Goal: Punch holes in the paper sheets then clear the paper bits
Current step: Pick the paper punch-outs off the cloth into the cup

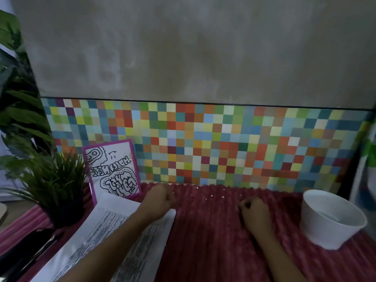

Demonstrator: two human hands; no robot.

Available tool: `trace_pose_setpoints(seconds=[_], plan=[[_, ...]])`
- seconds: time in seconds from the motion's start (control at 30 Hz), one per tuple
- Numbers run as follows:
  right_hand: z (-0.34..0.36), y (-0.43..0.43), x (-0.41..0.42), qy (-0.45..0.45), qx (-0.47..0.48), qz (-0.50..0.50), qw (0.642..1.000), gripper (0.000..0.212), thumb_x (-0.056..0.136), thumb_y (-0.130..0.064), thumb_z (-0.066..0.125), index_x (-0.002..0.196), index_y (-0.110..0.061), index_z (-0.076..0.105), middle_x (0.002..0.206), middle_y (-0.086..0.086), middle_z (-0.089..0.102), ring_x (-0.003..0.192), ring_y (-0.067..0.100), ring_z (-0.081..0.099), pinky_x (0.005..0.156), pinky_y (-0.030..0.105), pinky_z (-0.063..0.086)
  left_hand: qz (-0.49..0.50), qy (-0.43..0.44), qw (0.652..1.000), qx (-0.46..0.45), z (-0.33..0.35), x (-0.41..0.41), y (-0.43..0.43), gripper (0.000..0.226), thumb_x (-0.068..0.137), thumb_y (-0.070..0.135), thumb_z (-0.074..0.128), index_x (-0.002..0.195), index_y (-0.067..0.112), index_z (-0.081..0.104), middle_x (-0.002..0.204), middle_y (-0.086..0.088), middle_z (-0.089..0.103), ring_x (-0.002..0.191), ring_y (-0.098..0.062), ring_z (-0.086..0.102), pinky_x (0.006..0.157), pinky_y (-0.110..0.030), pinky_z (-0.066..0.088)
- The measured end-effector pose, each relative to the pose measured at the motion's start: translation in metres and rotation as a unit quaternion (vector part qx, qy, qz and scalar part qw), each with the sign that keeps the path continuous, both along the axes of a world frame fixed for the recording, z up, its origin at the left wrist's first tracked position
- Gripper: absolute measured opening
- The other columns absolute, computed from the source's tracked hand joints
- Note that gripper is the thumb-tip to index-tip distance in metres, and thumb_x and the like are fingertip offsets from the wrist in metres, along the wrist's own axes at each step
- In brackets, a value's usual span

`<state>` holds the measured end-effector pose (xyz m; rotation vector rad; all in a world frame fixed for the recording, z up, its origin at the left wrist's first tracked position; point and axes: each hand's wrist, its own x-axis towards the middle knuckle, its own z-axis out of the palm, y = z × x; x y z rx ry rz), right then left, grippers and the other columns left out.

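So the grey wall (203, 47) is taking up most of my view, with a strip of multicoloured mosaic tiles (223, 143) running along under it. Below that the surface (213, 241) is wearing a ribbed red cloth.

The paper sheets (97, 237) are lying on the left side of it, angled, with my left forearm lying across them. They're carrying columns of small print, way too blurry for me to read.

A grassy plant (53, 180) is sitting in a black pot (67, 214) just left of the sheets.

Over on the right a white paper bowl (325, 231) is standing upright. Inside I'm only making out a pale bottom, and I can't tell if anything's in it.

A purple-framed drawing (114, 169) is leaning against the tiles behind the sheets. Its fat bubble letters are showing upside down from where I'm looking, and I'm not managing to read them.

My left grip (160, 200) is resting on the cloth just past the sheets' far corner, fingers curled into a loose fist. My right grip (254, 210) is resting on the cloth between the sheets and the bowl, apart from both, fingers curled in too. I can't tell whether either one is pinching anything.

The paper bits (223, 197) are lying scattered as tiny pale dots on the cloth near the tiles, mostly between my two grips.
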<state>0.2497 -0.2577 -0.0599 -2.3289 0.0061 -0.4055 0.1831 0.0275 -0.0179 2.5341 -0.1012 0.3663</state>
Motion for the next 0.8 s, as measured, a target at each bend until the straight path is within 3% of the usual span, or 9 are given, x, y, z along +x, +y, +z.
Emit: trace_pose_setpoints(seconds=[0.07, 0.13, 0.27, 0.33, 0.4, 0.47, 0.53, 0.6, 0.8], plan=[[0.001, 0.001, -0.001, -0.001, 0.006, 0.005, 1.0, 0.018, 0.084, -0.004, 0.065, 0.069, -0.011, 0.07, 0.081, 0.004, 0.07, 0.063, 0.01, 0.054, 0.06, 0.022, 0.037, 0.003, 0.039, 0.998, 0.041, -0.002, 0.0, -0.007, 0.032, 0.067, -0.001, 0.054, 0.042, 0.017, 0.047, 0.046, -0.012, 0.052, 0.041, -0.02, 0.05, 0.046, -0.028, 0.042], [0.004, 0.005, -0.004, -0.023, 0.011, 0.016, 1.0, 0.02, 0.087, -0.008, 0.063, 0.07, -0.015, 0.069, 0.084, 0.002, 0.068, 0.067, 0.01, 0.056, 0.063, 0.023, 0.039, 0.055, 0.067, 0.993, 0.082, -0.005, -0.001, -0.018, 0.023, 0.076, 0.003, 0.055, 0.057, 0.014, 0.06, 0.067, -0.013, 0.066, 0.064, -0.027, 0.066, 0.06, -0.033, 0.056], [0.018, 0.024, 0.001, -0.049, -0.009, 0.071, 0.996, 0.017, 0.09, -0.011, 0.062, 0.074, -0.011, 0.069, 0.088, 0.0, 0.064, 0.073, 0.01, 0.056, 0.066, 0.023, 0.038, 0.131, 0.032, 0.972, 0.195, 0.002, 0.001, -0.036, 0.022, 0.093, 0.016, 0.049, 0.107, 0.012, 0.066, 0.108, -0.005, 0.067, 0.102, -0.024, 0.064, 0.083, -0.032, 0.051], [0.023, 0.035, 0.009, -0.033, -0.005, 0.093, 0.995, 0.024, 0.089, -0.01, 0.064, 0.065, -0.015, 0.066, 0.076, -0.002, 0.065, 0.064, 0.007, 0.058, 0.06, 0.021, 0.04, 0.133, 0.033, 0.968, 0.212, 0.004, 0.002, -0.04, 0.025, 0.096, 0.016, 0.047, 0.114, 0.012, 0.064, 0.116, -0.005, 0.065, 0.107, -0.023, 0.063, 0.087, -0.03, 0.049], [0.025, 0.042, 0.016, -0.013, -0.002, 0.095, 0.995, 0.037, 0.089, -0.008, 0.065, 0.054, -0.02, 0.059, 0.06, -0.005, 0.06, 0.054, 0.006, 0.056, 0.052, 0.02, 0.04, 0.125, 0.06, 0.97, 0.201, 0.007, -0.001, -0.042, 0.022, 0.096, 0.014, 0.047, 0.109, 0.009, 0.064, 0.111, -0.006, 0.065, 0.104, -0.023, 0.063, 0.085, -0.028, 0.049], [0.02, 0.043, 0.023, 0.018, -0.019, 0.083, 0.996, 0.036, 0.088, -0.007, 0.064, 0.054, -0.019, 0.062, 0.058, -0.005, 0.062, 0.052, 0.007, 0.058, 0.05, 0.021, 0.041, 0.097, 0.073, 0.982, 0.147, 0.009, -0.003, -0.038, 0.016, 0.093, 0.012, 0.05, 0.082, 0.009, 0.062, 0.085, -0.003, 0.064, 0.082, -0.02, 0.064, 0.066, -0.017, 0.046], [0.014, 0.042, 0.026, 0.032, -0.03, 0.059, 0.997, 0.026, 0.086, -0.007, 0.065, 0.062, -0.016, 0.071, 0.065, -0.003, 0.068, 0.058, 0.009, 0.062, 0.056, 0.026, 0.05, 0.061, 0.091, 0.992, 0.062, 0.008, -0.002, -0.029, 0.036, 0.089, 0.005, 0.054, 0.057, 0.015, 0.043, 0.054, 0.007, 0.047, 0.051, -0.008, 0.046, 0.044, -0.012, 0.031], [0.009, 0.04, 0.025, 0.012, -0.025, 0.047, 0.999, 0.02, 0.083, -0.007, 0.068, 0.067, -0.016, 0.076, 0.071, -0.003, 0.072, 0.062, 0.009, 0.063, 0.061, 0.028, 0.053, 0.044, 0.09, 0.995, -0.023, 0.008, 0.0, -0.017, 0.049, 0.084, -0.004, 0.054, 0.046, 0.019, 0.035, 0.036, 0.009, 0.036, 0.035, -0.004, 0.031, 0.042, -0.016, 0.023], [0.002, 0.046, 0.023, -0.031, -0.126, 0.035, 0.991, 0.015, 0.091, -0.018, 0.061, 0.084, -0.016, 0.074, 0.086, 0.0, 0.069, 0.07, 0.014, 0.065, 0.064, 0.03, 0.055, 0.114, -0.034, 0.991, -0.066, -0.004, 0.026, 0.009, 0.04, 0.089, 0.008, 0.062, 0.051, 0.014, 0.05, 0.047, -0.001, 0.045, 0.041, -0.01, 0.038, 0.043, -0.018, 0.031]])
